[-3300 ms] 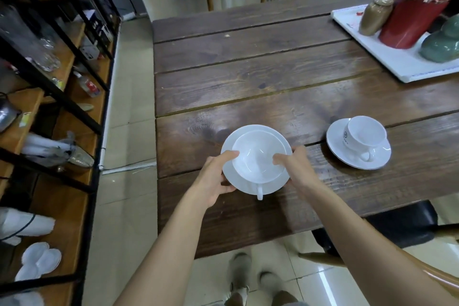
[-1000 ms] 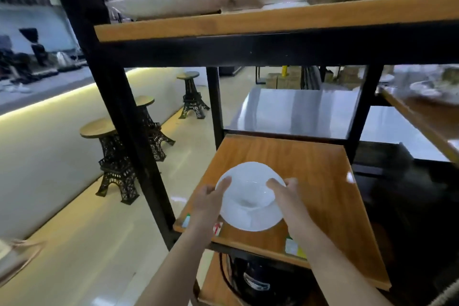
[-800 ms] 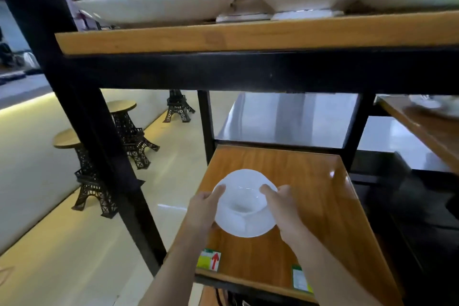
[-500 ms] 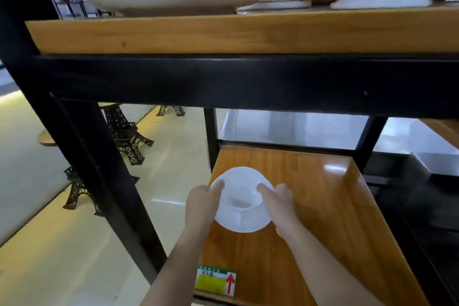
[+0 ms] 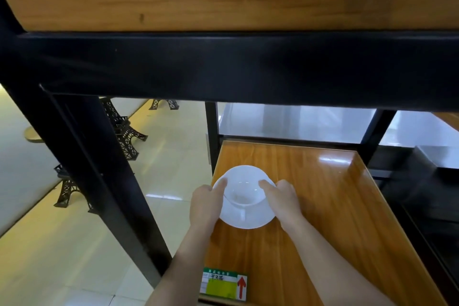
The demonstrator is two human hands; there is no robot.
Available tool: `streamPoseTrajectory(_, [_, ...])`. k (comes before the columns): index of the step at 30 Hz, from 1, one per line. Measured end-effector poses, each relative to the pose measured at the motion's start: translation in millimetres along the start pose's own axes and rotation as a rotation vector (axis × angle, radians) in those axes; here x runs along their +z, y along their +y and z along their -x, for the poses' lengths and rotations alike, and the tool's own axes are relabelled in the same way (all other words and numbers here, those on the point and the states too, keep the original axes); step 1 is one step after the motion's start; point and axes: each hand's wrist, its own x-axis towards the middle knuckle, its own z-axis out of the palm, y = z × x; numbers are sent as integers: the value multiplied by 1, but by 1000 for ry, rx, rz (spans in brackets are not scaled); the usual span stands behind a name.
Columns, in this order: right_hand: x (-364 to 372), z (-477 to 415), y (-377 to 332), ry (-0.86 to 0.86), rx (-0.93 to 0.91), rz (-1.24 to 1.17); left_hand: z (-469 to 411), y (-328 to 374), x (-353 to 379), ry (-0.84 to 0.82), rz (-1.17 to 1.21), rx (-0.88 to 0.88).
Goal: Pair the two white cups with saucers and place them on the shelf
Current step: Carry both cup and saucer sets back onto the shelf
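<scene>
- The white cup [image 5: 244,195] is seen seated on its saucer [image 5: 246,218], its handle turned toward the near edge, and the pair is held at the left side of the wooden shelf [image 5: 323,206].
- Compared with half a second ago, the pair is carried a little deeper over the board and lower; whether the saucer is already touching the wood cannot be told.
- The left hand [image 5: 205,202] is closed on the saucer's left rim, a finger laid against the cup's lip.
- The right hand [image 5: 282,200] is closed on the right rim in the same way, a finger resting on the cup's edge.
- It is judged that the first pair is nearly placed and only the release is left; the second cup is out of view.
- A label [image 5: 224,283] with a red arrow is stuck at the shelf's near edge.
</scene>
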Motion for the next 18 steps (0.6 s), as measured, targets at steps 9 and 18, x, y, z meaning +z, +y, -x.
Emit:
streamPoseTrajectory(9, [-18, 12, -2, 74, -149, 198, 5, 6, -4, 70, -297, 38])
streamPoseTrajectory(18, [-51, 48, 29, 289, -313, 414, 48, 24, -5, 196, -519, 508])
